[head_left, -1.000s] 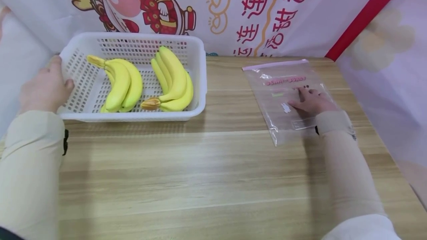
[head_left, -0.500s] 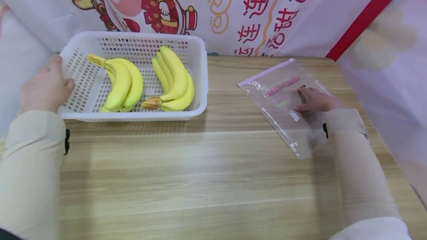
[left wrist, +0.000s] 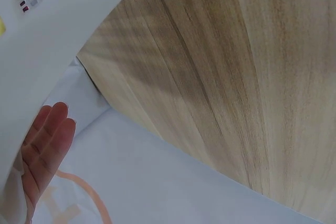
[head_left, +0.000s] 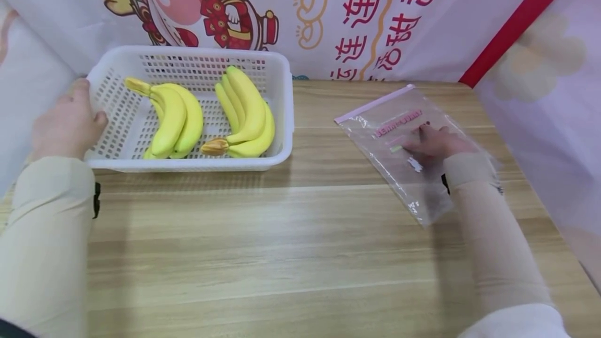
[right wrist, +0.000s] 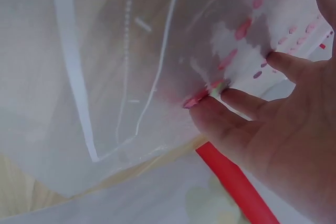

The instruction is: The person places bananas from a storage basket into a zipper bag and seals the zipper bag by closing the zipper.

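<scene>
One basket [head_left: 197, 165] of bananas [head_left: 170, 119] is gripped by the left hand [head_left: 65, 121]; a bag [head_left: 405, 177] is touched by the unclenched right hand [head_left: 436, 143].

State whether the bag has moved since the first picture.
Yes: the bag has turned counterclockwise, its pink edge shifting left, away from the red strip.

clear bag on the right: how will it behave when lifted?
The clear bag is probably floppy: it looks thin and see-through. Likely light, as no contents show. Shiny highlights suggest it may slide on the table.
</scene>
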### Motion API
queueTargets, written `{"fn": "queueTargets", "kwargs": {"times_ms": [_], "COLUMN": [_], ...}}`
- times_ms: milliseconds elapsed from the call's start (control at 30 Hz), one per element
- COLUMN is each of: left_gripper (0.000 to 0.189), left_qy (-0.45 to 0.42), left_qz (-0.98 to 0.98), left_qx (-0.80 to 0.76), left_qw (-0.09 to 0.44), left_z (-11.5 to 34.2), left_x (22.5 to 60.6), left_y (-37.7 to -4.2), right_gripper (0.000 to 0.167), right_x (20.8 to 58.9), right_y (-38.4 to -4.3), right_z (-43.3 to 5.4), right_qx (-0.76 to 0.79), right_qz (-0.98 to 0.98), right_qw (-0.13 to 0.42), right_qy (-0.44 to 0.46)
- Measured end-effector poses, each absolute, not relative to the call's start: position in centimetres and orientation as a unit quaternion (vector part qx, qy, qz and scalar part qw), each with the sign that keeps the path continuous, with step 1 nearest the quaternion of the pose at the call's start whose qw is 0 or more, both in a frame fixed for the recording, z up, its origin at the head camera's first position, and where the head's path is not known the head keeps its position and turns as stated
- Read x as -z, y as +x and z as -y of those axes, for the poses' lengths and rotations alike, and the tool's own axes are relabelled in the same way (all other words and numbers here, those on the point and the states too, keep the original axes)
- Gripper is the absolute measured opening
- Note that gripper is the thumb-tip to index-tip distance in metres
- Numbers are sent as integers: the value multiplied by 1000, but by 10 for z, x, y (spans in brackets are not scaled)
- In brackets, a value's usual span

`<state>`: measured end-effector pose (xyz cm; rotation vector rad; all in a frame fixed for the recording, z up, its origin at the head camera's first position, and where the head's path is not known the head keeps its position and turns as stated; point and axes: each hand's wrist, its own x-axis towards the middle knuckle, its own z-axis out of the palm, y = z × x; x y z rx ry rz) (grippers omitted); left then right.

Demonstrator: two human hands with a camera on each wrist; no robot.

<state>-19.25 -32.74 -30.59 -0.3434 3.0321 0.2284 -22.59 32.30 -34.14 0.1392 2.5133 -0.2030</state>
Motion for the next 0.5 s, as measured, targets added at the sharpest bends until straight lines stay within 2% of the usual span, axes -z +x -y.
{"fn": "queueTargets", "kwargs": {"times_ms": [233,500], "left_gripper": [73,73], "left_qy": [-110,-115], "left_qz": [-990,-990], "left_qx": [-76,-69], "left_qw": [44,53], "left_z": [332,333], "left_x": [310,311], "left_y": [-195,-197], "right_gripper": [88,92], "right_x": [347,345], "right_y": [-226,-225], "right_z": [-318,-319], "right_qx": [57,62], "right_qz": [-953,-946], "right_qw": [291,309], "right_qy": [65,74]}}
